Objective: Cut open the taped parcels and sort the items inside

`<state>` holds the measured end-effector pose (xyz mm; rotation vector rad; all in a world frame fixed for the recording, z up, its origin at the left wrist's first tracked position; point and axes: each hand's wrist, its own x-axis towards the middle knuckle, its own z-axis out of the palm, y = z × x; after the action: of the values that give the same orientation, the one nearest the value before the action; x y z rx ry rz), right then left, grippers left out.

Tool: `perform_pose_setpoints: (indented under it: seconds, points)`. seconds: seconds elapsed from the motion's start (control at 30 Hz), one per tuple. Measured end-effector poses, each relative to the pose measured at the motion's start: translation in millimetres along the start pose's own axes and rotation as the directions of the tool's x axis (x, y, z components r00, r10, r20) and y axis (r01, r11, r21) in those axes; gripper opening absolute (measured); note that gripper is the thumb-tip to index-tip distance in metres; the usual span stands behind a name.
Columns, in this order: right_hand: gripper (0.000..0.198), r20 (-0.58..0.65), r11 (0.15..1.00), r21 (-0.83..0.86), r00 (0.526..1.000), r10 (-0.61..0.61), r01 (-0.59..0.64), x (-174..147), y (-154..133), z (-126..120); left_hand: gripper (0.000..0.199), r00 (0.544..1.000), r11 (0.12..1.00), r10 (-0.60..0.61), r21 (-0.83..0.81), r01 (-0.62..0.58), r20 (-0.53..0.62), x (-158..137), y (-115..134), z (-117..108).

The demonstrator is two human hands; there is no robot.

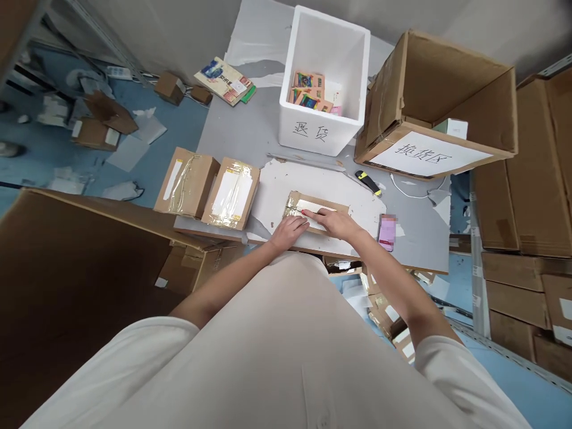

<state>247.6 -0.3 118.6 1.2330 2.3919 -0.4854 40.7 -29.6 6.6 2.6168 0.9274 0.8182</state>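
Grey table [268, 131] across the middle. Open carton [383, 113] far right; white foam box [288, 134] left of it, colourful packs inside. Two taped boxes, one [192, 185] and another [233, 196], side by side at left. Flat cardboard package [313, 204] on the near middle of the table, white label up. Right hand [336, 223] over its right part, fingers bent together around a small red tool [304, 212], mostly hidden, at the package's taped left part. Left hand [288, 232] at near-left edge, fingers side by side, touching package; thumb hidden, can't tell if pinching. Phone [386, 233] right.
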Motion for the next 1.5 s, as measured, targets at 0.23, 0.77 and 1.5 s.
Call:
perform_pose_setpoints:
  seconds: [0.23, 0.77, 1.5]
  points:
    - [0.076, 0.116, 0.992, -0.119, 0.992, 0.055, -0.041, -9, 1, -9, 0.029, 1.000, 1.000, -0.022, -0.015, 0.022, 0.013, -3, 1, 2]
    - [0.082, 0.054, 0.928, 0.056, 0.929, 0.365, -0.368, -154, 56, 36, 0.031, 0.968, 0.977, -0.190, -0.067, 0.203, 0.165, 6, 3, -4]
    - [0.060, 0.101, 0.069, 0.979, 0.751, 0.653, -0.192, -125, 6, 99, 0.116, 0.898, 0.982, -0.189, 0.103, 0.161, 0.398, 82, -3, -18]
